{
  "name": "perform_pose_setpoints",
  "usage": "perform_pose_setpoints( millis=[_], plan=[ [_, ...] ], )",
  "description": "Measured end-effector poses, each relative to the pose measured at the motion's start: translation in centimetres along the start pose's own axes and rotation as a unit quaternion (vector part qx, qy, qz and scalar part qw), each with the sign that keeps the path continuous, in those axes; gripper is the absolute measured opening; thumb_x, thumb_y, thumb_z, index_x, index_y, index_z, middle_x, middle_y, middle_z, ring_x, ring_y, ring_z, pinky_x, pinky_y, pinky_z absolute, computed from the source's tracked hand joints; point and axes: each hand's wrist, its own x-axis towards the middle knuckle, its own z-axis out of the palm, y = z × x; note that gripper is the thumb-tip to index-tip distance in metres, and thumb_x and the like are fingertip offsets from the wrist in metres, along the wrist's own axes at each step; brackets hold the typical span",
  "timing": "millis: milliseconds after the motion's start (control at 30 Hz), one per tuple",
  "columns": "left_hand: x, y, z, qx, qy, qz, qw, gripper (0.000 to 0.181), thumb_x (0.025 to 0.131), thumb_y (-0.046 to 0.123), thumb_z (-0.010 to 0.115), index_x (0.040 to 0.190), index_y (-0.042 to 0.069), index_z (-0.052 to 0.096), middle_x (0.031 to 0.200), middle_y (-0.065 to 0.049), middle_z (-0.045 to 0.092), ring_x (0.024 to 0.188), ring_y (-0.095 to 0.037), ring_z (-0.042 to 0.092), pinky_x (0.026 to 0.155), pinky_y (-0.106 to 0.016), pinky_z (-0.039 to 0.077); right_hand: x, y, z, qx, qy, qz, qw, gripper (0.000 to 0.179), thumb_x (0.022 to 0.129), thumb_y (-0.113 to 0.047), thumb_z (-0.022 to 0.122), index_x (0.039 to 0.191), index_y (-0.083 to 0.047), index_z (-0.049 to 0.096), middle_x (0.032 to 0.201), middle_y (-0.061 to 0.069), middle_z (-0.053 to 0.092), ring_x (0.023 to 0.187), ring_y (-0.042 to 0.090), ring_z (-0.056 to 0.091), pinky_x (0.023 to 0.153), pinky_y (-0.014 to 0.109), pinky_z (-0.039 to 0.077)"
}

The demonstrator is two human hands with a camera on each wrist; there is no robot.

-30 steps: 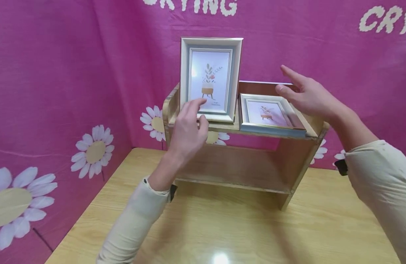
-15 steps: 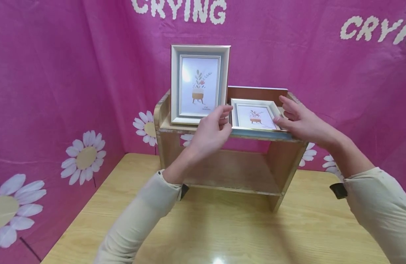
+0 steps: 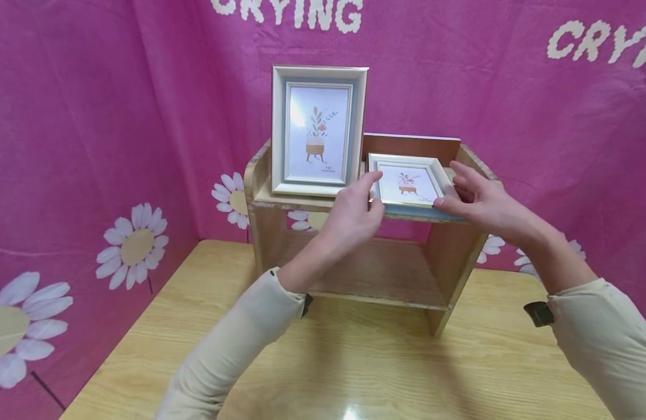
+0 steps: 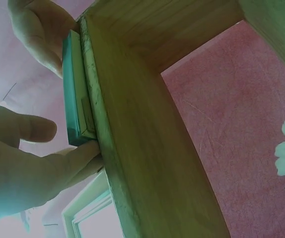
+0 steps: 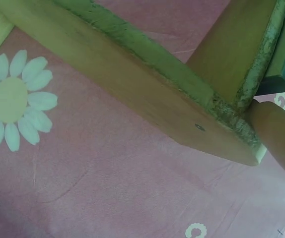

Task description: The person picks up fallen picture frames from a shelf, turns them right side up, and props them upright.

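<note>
A picture frame (image 3: 320, 129) with a white and blue-grey border and a potted-plant print stands upright on the left of the wooden shelf's (image 3: 370, 271) top board. To its right a matching frame (image 3: 407, 181) lies flat, picture up. My left hand (image 3: 354, 213) is at the flat frame's left end; in the left wrist view its fingers (image 4: 80, 158) touch that end, with the thumb apart. My right hand (image 3: 485, 204) is at the opposite end, thumb by the near right corner. The right wrist view shows little of that hand, beside the frame's corner (image 5: 281, 82).
The shelf's raised side panels (image 3: 477, 163) and back rail (image 3: 412, 146) bound the top board. Below is a lower board. The shelf stands on a light wooden table (image 3: 386, 361), with a magenta flowered curtain (image 3: 186, 116) behind and at left.
My left hand has moved right from in front of the upright frame to the flat one's left end. My right hand has come down to its right end. The view has shifted slightly.
</note>
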Motion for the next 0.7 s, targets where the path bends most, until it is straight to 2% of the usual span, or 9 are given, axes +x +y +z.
perform_pose_setpoints(
  millis=[100,133,167,233,300,467,567,667,700],
  plan=[
    [0.0,0.0,0.1,0.010,-0.003,-0.008,0.9999,0.049,0.098,0.005,0.048,0.147,0.004,0.044,0.086,-0.014,0.062,0.057,-0.012,0.045,0.070,-0.027,0.049,-0.1,0.2,0.1,0.013,-0.005,-0.018,0.9997,0.094,0.096,-0.022,0.064,0.160,-0.011,-0.003,0.152,0.022,0.036,0.128,0.027,0.042,0.086,0.008,0.040],
    [-0.1,0.0,0.2,0.013,-0.002,-0.009,0.9999,0.049,0.098,0.005,0.049,0.147,0.004,0.044,0.084,-0.013,0.062,0.054,-0.011,0.045,0.066,-0.027,0.049,0.0,0.3,0.1,0.016,-0.005,-0.022,0.9996,0.094,0.096,-0.020,0.065,0.160,-0.010,-0.003,0.151,0.022,0.036,0.127,0.027,0.043,0.085,0.006,0.041],
    [-0.1,0.1,0.3,0.014,-0.002,-0.009,0.9999,0.050,0.098,0.005,0.049,0.148,0.004,0.043,0.085,-0.013,0.062,0.048,-0.011,0.040,0.063,-0.028,0.048,0.0,0.3,0.2,0.015,-0.003,-0.025,0.9996,0.094,0.096,-0.019,0.065,0.160,-0.010,-0.003,0.152,0.023,0.036,0.128,0.028,0.042,0.085,0.005,0.041],
    [-0.1,0.1,0.4,0.020,0.005,-0.003,0.9998,0.050,0.098,0.004,0.051,0.147,0.004,0.044,0.104,-0.014,0.068,0.050,-0.010,0.040,0.068,-0.025,0.049,-0.1,0.3,0.2,0.012,0.001,-0.030,0.9995,0.094,0.095,-0.017,0.067,0.160,-0.009,-0.002,0.152,0.023,0.036,0.130,0.029,0.042,0.084,0.004,0.041],
    [-0.2,0.1,0.6,0.020,0.014,0.003,0.9997,0.050,0.097,0.003,0.053,0.146,0.004,0.045,0.112,-0.014,0.066,0.052,-0.010,0.040,0.068,-0.024,0.049,-0.1,0.4,0.2,0.005,0.006,-0.030,0.9995,0.096,0.094,-0.017,0.068,0.160,-0.008,-0.002,0.154,0.024,0.033,0.134,0.030,0.040,0.085,0.003,0.040],
    [-0.4,-0.1,1.0,0.007,0.045,0.014,0.9989,0.046,0.097,0.002,0.054,0.143,0.003,0.048,0.088,-0.012,0.059,0.055,-0.011,0.042,0.057,-0.023,0.044,-0.3,0.5,0.2,0.004,0.020,-0.027,0.9994,0.098,0.093,-0.017,0.069,0.160,-0.010,-0.002,0.160,0.026,0.021,0.145,0.033,0.028,0.099,0.010,0.039],
    [-0.4,-0.2,1.3,-0.005,0.063,0.023,0.9978,0.044,0.097,0.001,0.054,0.141,0.003,0.050,0.106,-0.013,0.066,0.054,-0.011,0.042,0.057,-0.021,0.044,-0.4,0.6,0.4,0.017,0.033,-0.033,0.9988,0.097,0.092,-0.015,0.070,0.160,-0.012,0.001,0.160,0.026,0.020,0.148,0.032,0.024,0.112,0.027,0.035],
    [-0.5,-0.3,1.5,-0.012,0.076,0.035,0.9965,0.044,0.095,-0.002,0.055,0.139,0.002,0.051,0.117,-0.014,0.065,0.059,-0.011,0.046,0.063,-0.019,0.047,-0.5,0.7,0.6,0.025,0.047,-0.037,0.9979,0.097,0.092,-0.015,0.071,0.160,-0.014,0.002,0.161,0.024,0.019,0.149,0.030,0.021,0.115,0.030,0.032],
    [-0.5,-0.3,1.6,-0.013,0.081,0.040,0.9958,0.044,0.094,-0.004,0.055,0.138,0.002,0.052,0.120,-0.015,0.065,0.063,-0.012,0.048,0.067,-0.019,0.049,-0.6,0.7,0.6,0.026,0.052,-0.039,0.9975,0.097,0.092,-0.016,0.071,0.161,-0.015,0.002,0.161,0.023,0.019,0.149,0.029,0.021,0.114,0.025,0.032]
  ],
)
